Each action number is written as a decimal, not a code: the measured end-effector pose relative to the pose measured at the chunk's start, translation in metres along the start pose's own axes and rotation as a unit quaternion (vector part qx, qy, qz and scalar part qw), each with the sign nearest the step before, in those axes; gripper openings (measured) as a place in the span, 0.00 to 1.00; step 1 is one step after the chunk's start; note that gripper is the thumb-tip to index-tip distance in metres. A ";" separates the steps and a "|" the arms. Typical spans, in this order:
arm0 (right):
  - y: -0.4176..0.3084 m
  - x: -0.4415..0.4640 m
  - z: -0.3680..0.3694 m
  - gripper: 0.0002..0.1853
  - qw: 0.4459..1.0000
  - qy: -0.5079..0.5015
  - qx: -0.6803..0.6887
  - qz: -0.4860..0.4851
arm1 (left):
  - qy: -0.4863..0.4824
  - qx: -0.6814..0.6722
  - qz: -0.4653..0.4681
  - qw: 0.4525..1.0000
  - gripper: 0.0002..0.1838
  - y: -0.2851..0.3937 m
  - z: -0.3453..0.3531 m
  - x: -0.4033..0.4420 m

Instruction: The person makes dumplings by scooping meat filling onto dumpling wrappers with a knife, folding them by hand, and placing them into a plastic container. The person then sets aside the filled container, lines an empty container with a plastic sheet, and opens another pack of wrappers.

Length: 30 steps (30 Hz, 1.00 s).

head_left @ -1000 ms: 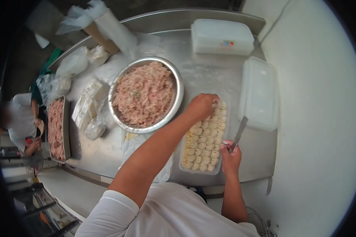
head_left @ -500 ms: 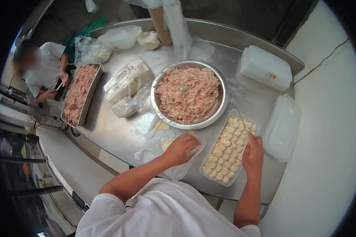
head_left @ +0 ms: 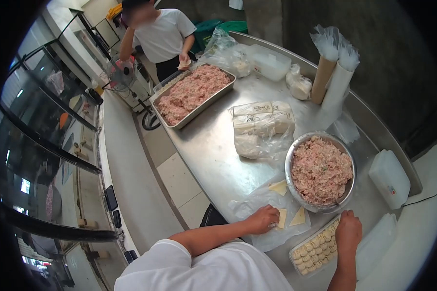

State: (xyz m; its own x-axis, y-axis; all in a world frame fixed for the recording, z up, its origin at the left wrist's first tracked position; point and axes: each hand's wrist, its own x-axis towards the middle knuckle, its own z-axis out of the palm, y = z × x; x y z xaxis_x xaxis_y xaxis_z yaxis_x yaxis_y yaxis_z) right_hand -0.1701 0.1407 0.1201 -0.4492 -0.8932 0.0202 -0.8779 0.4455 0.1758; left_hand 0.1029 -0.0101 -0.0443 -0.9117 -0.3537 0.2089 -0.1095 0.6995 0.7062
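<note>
Near the front table edge, my left hand (head_left: 264, 219) has its fingers bent together against a square yellowish dumpling wrapper (head_left: 282, 218); what lies inside them is hidden. Two more wrapper pieces rest on the crumpled plastic sheet (head_left: 257, 198) beside it. My right hand (head_left: 348, 232) is closed above the far end of a clear plastic tray (head_left: 296, 264) with rows of pale dumplings (head_left: 315, 252). A thin tool (head_left: 338, 201), mostly hidden, shows between this hand and the bowl rim. The steel bowl (head_left: 290, 180) holds a heap of minced meat filling (head_left: 322, 169).
Wrapped wrapper stacks (head_left: 262, 123) lie mid-table. A deep metal tray (head_left: 199, 114) of minced meat stands at the far left, near a co-worker (head_left: 162, 36). Bag rolls (head_left: 336, 80) stand along the raised back edge. A lidded container (head_left: 389, 177) sits right, by the wall.
The view has swung left, so the table sits further right. My left hand is now at the wrapper's edge. My right hand's thin tool, clear before, is mostly hidden. The co-worker has raised one arm.
</note>
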 end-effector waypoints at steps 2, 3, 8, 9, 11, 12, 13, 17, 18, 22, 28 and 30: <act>0.001 -0.002 -0.010 0.07 1.000 -0.020 0.002 -0.005 | -0.018 -0.010 -0.025 0.999 0.11 0.003 -0.002 0.005; 0.001 0.002 -0.017 0.07 1.000 -0.016 -0.001 -0.001 | 0.005 -0.071 -0.092 0.993 0.09 0.004 -0.005 0.009; 0.010 0.022 -0.031 0.08 0.999 0.018 -0.049 0.014 | 0.019 -0.280 -0.244 0.928 0.08 -0.010 -0.023 0.013; 0.008 0.025 -0.024 0.08 0.999 0.021 -0.048 0.005 | 0.045 -0.447 -0.281 0.848 0.08 -0.013 -0.024 0.012; 0.003 0.027 -0.018 0.08 0.999 0.027 -0.047 -0.003 | 0.071 -0.598 -0.303 0.739 0.08 -0.017 -0.025 0.013; -0.004 0.024 -0.018 0.08 0.998 0.011 -0.054 -0.042 | 0.095 -0.668 -0.311 0.670 0.09 0.002 -0.040 0.016; -0.012 0.021 -0.020 0.07 0.995 -0.005 -0.061 -0.080 | 0.118 -0.731 -0.314 0.595 0.10 0.014 -0.050 0.019; -0.030 0.012 -0.031 0.06 0.993 0.024 -0.005 -0.113 | 0.119 -0.708 -0.344 0.605 0.13 0.021 -0.046 0.025; -0.031 0.013 -0.032 0.06 0.994 0.015 0.010 -0.107 | 0.101 -0.682 -0.359 0.630 0.14 0.024 -0.043 0.027; -0.012 0.017 -0.021 0.06 0.989 0.015 0.136 -0.063 | 0.081 -0.687 -0.409 0.595 0.18 0.031 -0.042 0.033; 0.014 -0.015 0.024 0.10 0.896 -0.033 0.431 0.096 | 0.098 -0.729 -0.351 0.580 0.17 0.031 -0.048 0.046; 0.010 -0.028 0.027 0.10 0.876 -0.018 0.465 0.129 | 0.107 -0.735 -0.345 0.573 0.18 0.034 -0.049 0.058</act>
State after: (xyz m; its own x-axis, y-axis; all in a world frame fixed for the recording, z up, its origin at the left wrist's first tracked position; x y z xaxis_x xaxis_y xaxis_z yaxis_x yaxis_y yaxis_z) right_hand -0.1711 0.1716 0.0948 -0.6424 -0.7608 -0.0927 -0.4953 0.5044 -0.7073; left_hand 0.0656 -0.0375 0.0251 -0.7657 -0.4093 -0.4962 0.1809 -0.8773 0.4445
